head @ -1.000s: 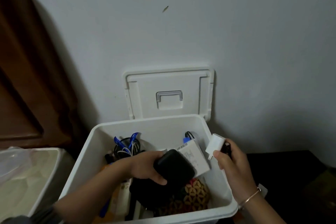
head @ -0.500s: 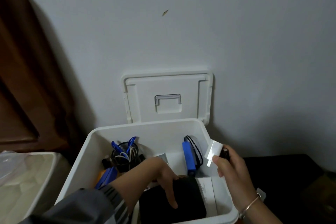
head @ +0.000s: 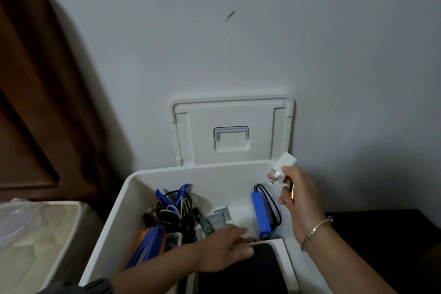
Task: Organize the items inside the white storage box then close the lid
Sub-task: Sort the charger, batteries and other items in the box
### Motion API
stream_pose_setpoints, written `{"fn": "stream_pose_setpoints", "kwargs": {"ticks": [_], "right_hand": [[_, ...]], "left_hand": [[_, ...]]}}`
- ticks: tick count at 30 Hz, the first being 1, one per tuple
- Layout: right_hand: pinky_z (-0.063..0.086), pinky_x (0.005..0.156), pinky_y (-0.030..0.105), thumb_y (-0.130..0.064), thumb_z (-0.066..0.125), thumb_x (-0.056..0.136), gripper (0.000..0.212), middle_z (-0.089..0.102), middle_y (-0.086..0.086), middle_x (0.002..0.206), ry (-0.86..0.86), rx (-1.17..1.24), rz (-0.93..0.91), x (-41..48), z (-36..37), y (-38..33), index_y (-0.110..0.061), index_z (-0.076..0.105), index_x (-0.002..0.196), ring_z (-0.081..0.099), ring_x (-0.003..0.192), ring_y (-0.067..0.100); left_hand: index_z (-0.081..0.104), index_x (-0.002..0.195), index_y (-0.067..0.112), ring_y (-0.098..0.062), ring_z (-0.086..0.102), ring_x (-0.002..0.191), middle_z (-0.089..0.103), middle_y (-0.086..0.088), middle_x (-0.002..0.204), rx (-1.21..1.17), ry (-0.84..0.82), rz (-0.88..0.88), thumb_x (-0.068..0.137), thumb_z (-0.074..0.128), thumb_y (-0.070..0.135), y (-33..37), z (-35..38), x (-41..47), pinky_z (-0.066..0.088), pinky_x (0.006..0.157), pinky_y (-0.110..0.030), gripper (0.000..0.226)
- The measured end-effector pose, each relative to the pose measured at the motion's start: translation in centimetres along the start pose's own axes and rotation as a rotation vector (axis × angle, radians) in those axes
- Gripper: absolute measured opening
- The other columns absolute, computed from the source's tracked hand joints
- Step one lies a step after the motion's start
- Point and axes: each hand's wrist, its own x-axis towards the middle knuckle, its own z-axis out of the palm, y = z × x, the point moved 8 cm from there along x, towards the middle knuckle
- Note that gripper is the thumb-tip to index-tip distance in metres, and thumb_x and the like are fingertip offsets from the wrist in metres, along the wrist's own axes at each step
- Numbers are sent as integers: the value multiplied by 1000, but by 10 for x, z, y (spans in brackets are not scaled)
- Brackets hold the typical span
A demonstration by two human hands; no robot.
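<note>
Over by the wall, the white storage box (head: pixel 214 179) sits open, with its lid (head: pixel 231 112) propped upright against the wall right behind it. Left hand (head: pixel 222 250) is down inside the box, fingers stretched out pretty much flat, resting on the top edge of a black case (head: pixel 250 270) near the front. Right hand (head: pixel 298 200) hovers over the box's right rim, fingers curled, pinching a white charger plug (head: pixel 284 164). Blue power bank (head: pixel 261 215) with a black cable leans by the right wall, and a tangle of cables (head: pixel 174 207) fills the left side. Bracelet (head: pixel 315 229) on the right wrist.
</note>
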Motion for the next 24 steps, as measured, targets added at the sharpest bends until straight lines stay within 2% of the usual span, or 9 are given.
{"fn": "stream_pose_setpoints", "kwargs": {"ticks": [2, 4, 6, 9, 11, 13, 19, 22, 24], "right_hand": [[32, 48, 27, -31, 59, 77, 16, 46, -8, 51, 39, -22, -43, 5, 10, 1, -19, 58, 67, 31, 36, 3], [32, 49, 25, -37, 58, 68, 17, 43, -15, 43, 66, -57, -89, 6, 16, 3, -21, 57, 63, 36, 43, 4], [33, 52, 24, -40, 56, 66, 18, 45, -17, 43, 52, -91, -103, 5, 22, 9, -22, 61, 66, 40, 48, 4], [34, 55, 24, -38, 58, 67, 18, 46, -15, 49, 28, -138, -137, 3, 26, 12, -21, 62, 68, 40, 48, 2], [33, 55, 24, -33, 62, 75, 19, 46, -13, 51, -10, -168, -179, 1, 29, 11, -15, 59, 70, 39, 49, 1], [33, 55, 22, -22, 62, 82, 13, 47, -14, 48, -41, -197, -189, 1, 30, 11, -17, 59, 71, 41, 48, 0], [33, 45, 9, -15, 60, 85, 12, 45, -15, 44, -46, -219, -174, 4, 29, 15, -15, 59, 73, 42, 45, -1], [34, 51, 17, -17, 60, 84, 11, 46, -15, 46, -41, -216, -163, 6, 29, 15, -16, 61, 73, 42, 46, 0], [33, 55, 22, -25, 64, 81, 12, 48, -14, 48, -29, -182, -143, 9, 26, 16, -17, 62, 73, 42, 48, 1]], "left_hand": [[40, 144, 17, -17, 36, 136, 38, -3, 148, 181, 183, -1, 101, 45, 32, -11, -31, 7, 26, 109, -21, 46], [48, 137, 16, -21, 43, 128, 45, -3, 141, 443, 241, 23, 98, 47, 20, -21, -47, 20, 35, 107, -31, 39], [49, 135, 18, -23, 41, 128, 45, -3, 140, 591, 186, 54, 96, 50, 18, -30, -47, 35, 35, 106, -38, 39], [46, 137, 16, -28, 36, 133, 43, -6, 143, 775, 99, 153, 97, 48, 21, -36, -37, 57, 30, 108, -41, 40], [44, 139, 15, -26, 30, 138, 40, -7, 147, 846, 71, 195, 98, 45, 21, -41, -31, 68, 24, 113, -41, 41], [46, 137, 12, -27, 29, 140, 41, -9, 146, 910, 49, 207, 99, 43, 21, -49, -25, 76, 21, 114, -41, 39], [54, 125, 8, -30, 40, 129, 50, -13, 136, 1090, 27, 249, 95, 49, 17, -51, -18, 90, 30, 109, -41, 32], [64, 116, 7, -29, 40, 128, 52, -13, 133, 1150, -9, 238, 93, 54, 16, -53, -16, 94, 32, 109, -41, 26], [64, 116, 6, -31, 39, 129, 50, -14, 134, 1150, -9, 231, 92, 55, 14, -51, -19, 93, 30, 110, -41, 26]]}}
